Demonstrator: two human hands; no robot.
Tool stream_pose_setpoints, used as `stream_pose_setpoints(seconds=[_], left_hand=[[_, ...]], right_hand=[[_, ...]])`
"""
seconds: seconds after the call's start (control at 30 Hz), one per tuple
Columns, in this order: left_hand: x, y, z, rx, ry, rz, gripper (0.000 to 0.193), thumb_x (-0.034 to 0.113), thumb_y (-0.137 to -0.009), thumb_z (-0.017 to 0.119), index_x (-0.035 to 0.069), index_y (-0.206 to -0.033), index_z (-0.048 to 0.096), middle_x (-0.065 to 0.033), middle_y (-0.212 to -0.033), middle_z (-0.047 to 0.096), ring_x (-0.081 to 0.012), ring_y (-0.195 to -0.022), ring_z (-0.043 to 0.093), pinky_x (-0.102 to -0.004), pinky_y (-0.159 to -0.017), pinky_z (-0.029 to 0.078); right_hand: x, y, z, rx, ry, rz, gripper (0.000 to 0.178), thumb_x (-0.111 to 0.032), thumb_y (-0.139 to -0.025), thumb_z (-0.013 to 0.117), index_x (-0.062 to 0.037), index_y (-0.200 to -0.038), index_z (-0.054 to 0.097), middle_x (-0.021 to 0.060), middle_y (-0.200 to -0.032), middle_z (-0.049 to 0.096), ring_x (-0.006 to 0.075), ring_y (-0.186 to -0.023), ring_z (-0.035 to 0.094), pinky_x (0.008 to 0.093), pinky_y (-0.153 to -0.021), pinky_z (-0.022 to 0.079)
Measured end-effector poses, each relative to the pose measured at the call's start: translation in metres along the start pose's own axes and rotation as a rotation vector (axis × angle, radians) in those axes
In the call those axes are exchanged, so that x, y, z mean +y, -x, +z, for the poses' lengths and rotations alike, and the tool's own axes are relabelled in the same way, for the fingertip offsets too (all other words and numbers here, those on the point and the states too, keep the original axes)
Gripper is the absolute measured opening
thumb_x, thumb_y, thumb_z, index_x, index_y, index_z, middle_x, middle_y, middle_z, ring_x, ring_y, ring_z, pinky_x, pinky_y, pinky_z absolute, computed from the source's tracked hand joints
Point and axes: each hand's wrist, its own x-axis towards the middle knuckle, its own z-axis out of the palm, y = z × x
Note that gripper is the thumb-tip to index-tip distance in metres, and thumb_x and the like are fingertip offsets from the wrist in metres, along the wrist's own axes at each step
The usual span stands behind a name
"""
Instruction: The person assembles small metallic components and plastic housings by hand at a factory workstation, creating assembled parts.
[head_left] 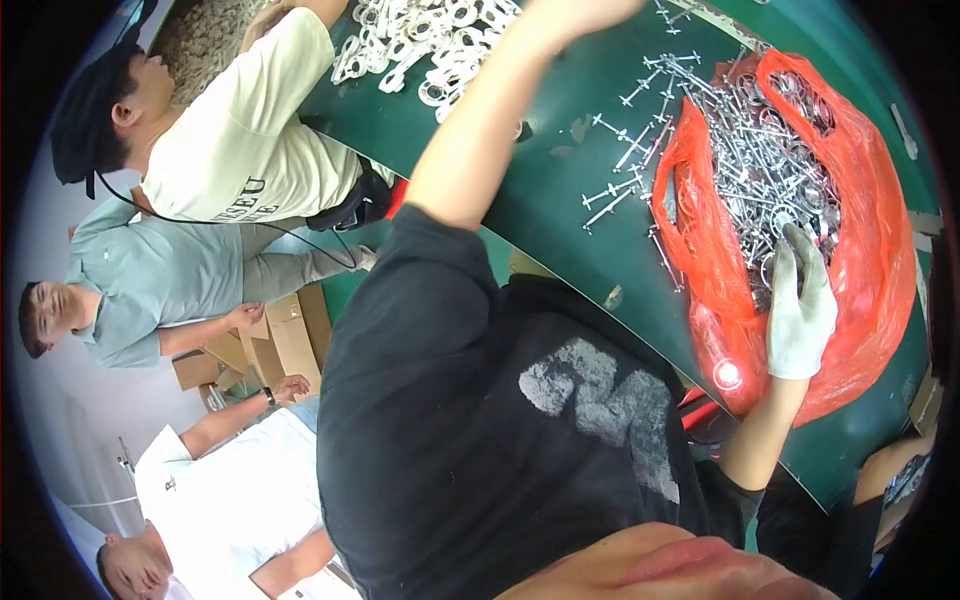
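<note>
My right hand [803,320], in a pale glove, rests in an open red plastic bag [868,270]. Its fingers are stretched out and slightly apart over a heap of silver metal parts [765,150], thin rods with crossbars and some rings. The fingertips touch the heap; I see nothing clearly gripped. My left arm reaches across the table to the top edge of the view. There my left hand [606,8] is blurred and cut off, so its fingers do not show. Between the two hands, several loose metal rods [622,190] lie beside the bag.
The green table [560,215] runs diagonally. White ring-headed parts [440,45] are piled at its far left, near a person in a cream shirt [250,130]. Two more people stand at left, by cardboard boxes [285,335]. Another person's arm [885,465] shows at lower right.
</note>
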Motion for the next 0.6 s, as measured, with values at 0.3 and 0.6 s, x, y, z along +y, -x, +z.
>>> stream_pose_setpoints(seconds=[0.3, 0.6], left_hand=[[-0.141, 0.122, -0.096, 0.068, -0.515, -0.019, 0.048, 0.046, -0.092, 0.067, 0.022, -0.134, 0.068, -0.0202, -0.148, 0.052, -0.0472, -0.144, 0.033, -0.0553, -0.118, 0.029], [-0.075, 0.129, 0.003, 0.162, -0.443, -0.112, 0.038, 0.039, -0.102, 0.057, 0.021, -0.134, 0.065, -0.0314, -0.155, 0.035, -0.0519, -0.150, 0.017, -0.0593, -0.120, 0.018]], right_hand=[[-0.013, 0.005, 0.005, -0.024, 0.098, -0.015, 0.028, -0.011, -0.100, 0.063, -0.0015, -0.126, 0.067, 0.0166, -0.125, 0.071, 0.0225, -0.113, 0.069, 0.0337, -0.099, 0.052], [-0.015, 0.001, 0.005, -0.034, 0.128, 0.012, 0.030, -0.016, -0.100, 0.064, -0.0016, -0.125, 0.068, 0.0162, -0.126, 0.071, 0.0163, -0.102, 0.071, 0.0299, -0.093, 0.053]])
